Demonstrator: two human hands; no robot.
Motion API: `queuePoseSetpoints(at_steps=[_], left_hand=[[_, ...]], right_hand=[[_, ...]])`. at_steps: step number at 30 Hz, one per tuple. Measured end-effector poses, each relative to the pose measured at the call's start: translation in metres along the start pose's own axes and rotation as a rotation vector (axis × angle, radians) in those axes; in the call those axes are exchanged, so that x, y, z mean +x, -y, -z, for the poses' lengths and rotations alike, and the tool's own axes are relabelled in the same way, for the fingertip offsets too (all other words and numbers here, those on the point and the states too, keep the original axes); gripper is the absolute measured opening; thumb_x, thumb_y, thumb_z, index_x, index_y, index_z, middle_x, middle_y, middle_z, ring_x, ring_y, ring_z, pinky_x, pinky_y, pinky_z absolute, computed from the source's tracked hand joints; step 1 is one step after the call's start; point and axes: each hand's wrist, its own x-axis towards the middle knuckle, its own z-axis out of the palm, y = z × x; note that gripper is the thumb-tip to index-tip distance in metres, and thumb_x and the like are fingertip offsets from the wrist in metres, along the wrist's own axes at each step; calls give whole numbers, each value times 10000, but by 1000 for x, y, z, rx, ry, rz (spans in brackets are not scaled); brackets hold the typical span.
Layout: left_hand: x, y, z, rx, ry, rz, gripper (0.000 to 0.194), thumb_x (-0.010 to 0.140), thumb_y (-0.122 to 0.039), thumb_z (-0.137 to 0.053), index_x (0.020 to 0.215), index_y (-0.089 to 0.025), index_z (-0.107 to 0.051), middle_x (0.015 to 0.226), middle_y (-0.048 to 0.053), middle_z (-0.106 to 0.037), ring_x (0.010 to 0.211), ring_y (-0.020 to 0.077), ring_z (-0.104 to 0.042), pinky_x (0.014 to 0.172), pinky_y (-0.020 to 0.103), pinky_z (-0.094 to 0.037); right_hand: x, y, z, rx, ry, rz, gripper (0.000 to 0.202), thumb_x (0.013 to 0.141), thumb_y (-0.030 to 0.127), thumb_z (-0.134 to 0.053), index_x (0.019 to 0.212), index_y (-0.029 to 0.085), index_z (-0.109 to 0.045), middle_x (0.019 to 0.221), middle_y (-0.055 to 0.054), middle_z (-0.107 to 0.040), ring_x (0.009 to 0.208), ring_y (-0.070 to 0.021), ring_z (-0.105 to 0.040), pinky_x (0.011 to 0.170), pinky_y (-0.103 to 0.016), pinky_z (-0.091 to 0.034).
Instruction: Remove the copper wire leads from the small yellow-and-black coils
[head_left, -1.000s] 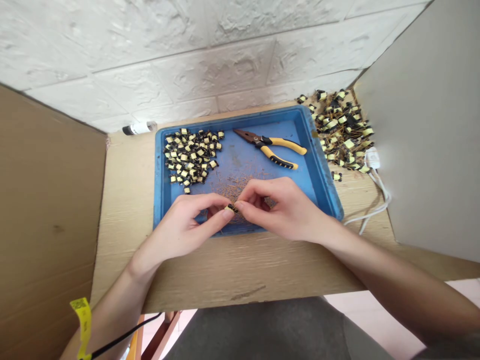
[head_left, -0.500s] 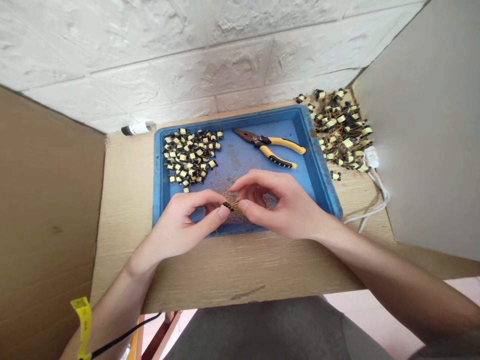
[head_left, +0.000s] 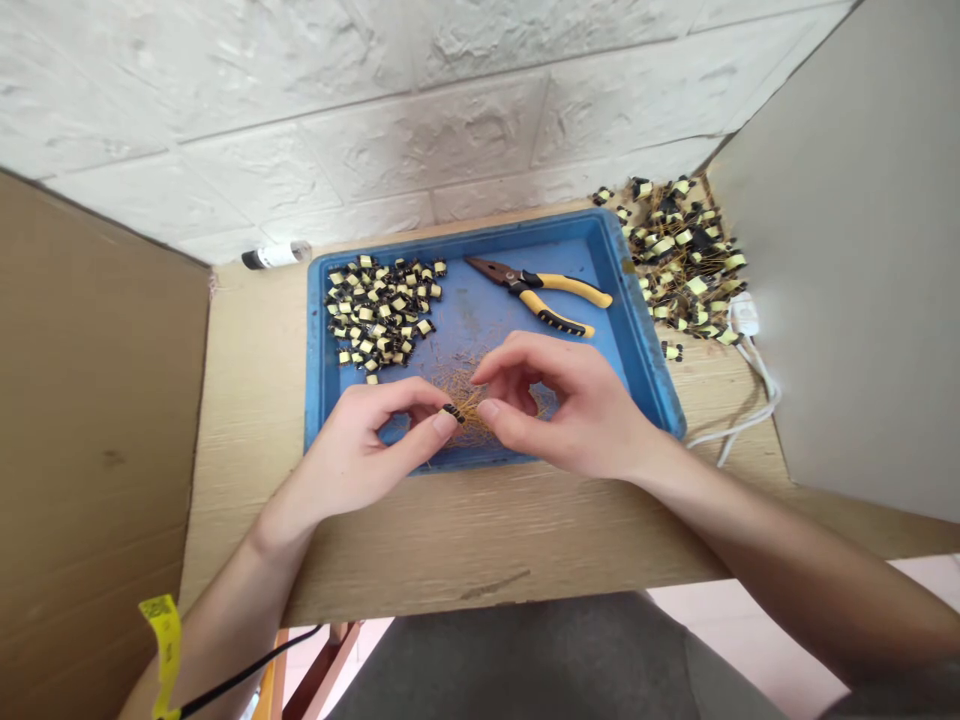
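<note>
Over the near side of a blue plastic tray [head_left: 649, 365], the left hand [head_left: 364, 430] is pinching a small yellow-taped coil component [head_left: 453, 413] between thumb and forefinger, its black pinned edge facing the right hand [head_left: 570, 410]. Fine copper-coloured wires are showing around that edge, but whether they are joining the component or lying in the tray behind it, I cannot tell. The right hand is hovering just beside it with thumb and forefinger parted, gripping nothing visible; its other fingers are curling toward the palm. Beneath both hands, a loose scatter of wire clippings [head_left: 454, 378] is covering the middle of the tray's near part.

Toward the tray's left side, a pile of similar components [head_left: 382, 310] is sitting, while long-nose pliers [head_left: 519, 284] with yellow-and-black handles are lying spread near the far right, their tip pointing left. Outside the tray, against its right side, a heap of components [head_left: 686, 260] with long wires is resting on the wooden table [head_left: 375, 560]. Just beside that heap, a white plug [head_left: 744, 314] is trailing its white cable [head_left: 765, 400]. Near the tray's far left corner, a small black-capped bottle [head_left: 277, 256] is lying on its side below the white brick-patterned wall [head_left: 450, 130].
</note>
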Motion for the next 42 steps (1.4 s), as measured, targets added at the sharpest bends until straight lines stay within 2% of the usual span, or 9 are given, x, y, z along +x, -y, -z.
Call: queuePoseSetpoints(at_steps=[2,6,13,16,18,22,26,32,42], left_hand=[[-1,-1,1,4,1,-6,153,903,-263,-630,833,-160,-719,634,-34,-704,554,85,-629,540,150,-491],[-3,-2,2,2,0,-22,137,903,-249,-633,833,-168,-718,646,-46,-707,561,71,-621,548,132,-481],[-1,-3,0,-2,19,-11,132,901,-251,-635,832,-187,-728,676,-56,-727,578,63,-617,551,116,-468],[0,-3,1,8,44,26,168,901,-280,-625,810,-189,-733,645,-49,-708,565,75,-602,519,128,-450],[0,-3,1,25,46,55,192,898,-304,-618,802,-186,-735,636,-35,-704,567,91,-600,488,142,-432],[0,-2,1,54,51,69,232,900,-336,-603,804,-174,-738,663,-2,-726,601,122,-626,505,174,-448],[-1,-3,1,69,84,57,239,916,-331,-596,807,-171,-737,677,0,-732,610,123,-627,536,184,-462],[-3,-4,1,51,124,40,230,935,-320,-605,802,-179,-729,650,-26,-682,590,107,-590,520,175,-436],[0,-4,3,26,123,64,231,920,-311,-597,809,-175,-747,685,0,-735,615,126,-627,542,193,-464]], right_hand=[[0,0,0,-19,23,5,24,873,138,-651,883,151,-669,726,34,-618,593,-65,-549,541,-194,-456],[1,0,0,-40,75,0,133,884,100,-637,765,150,-667,653,53,-598,564,-46,-510,514,-175,-397],[1,-3,0,-51,120,-2,123,875,107,-643,760,141,-667,640,56,-583,548,-39,-494,508,-168,-391],[1,-4,0,-101,71,106,67,858,100,-634,876,131,-690,754,14,-642,646,-68,-559,590,-194,-461],[1,-5,1,-133,2,181,144,835,101,-630,964,129,-689,852,-26,-663,743,-101,-593,648,-228,-498],[1,-4,1,-155,-78,232,142,832,134,-658,971,157,-671,849,-20,-627,760,-118,-589,650,-250,-499],[1,-4,0,-177,-15,217,23,881,143,-662,890,163,-671,758,14,-612,670,-94,-570,611,-233,-477],[2,-4,1,-181,73,217,91,897,123,-661,833,182,-685,775,-2,-662,730,-118,-619,646,-257,-496],[1,-7,0,-184,116,232,122,894,99,-647,803,177,-663,751,2,-649,728,-119,-595,653,-258,-474]])
